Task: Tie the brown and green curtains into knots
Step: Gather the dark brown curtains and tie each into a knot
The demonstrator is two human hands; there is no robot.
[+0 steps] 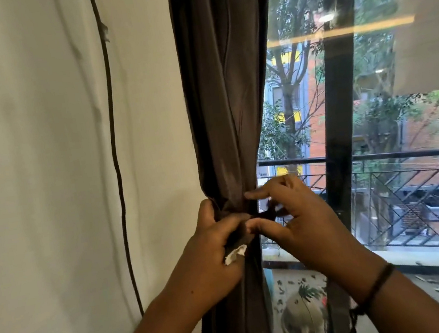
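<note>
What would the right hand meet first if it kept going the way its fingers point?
The right hand points left, so it would probably meet the gathered brown curtain almost at once, then the left hand gripping it. Depth is unclear.

Domestic room, upper-floor flat. Tall dark-framed glass window (332, 123) is the landmark: plain white wall (44, 161) to its left, long brown fabric curtain (218, 82) at its left edge, black metal balcony railing (407, 158) and brick apartment blocks (410, 138) beyond.
</note>
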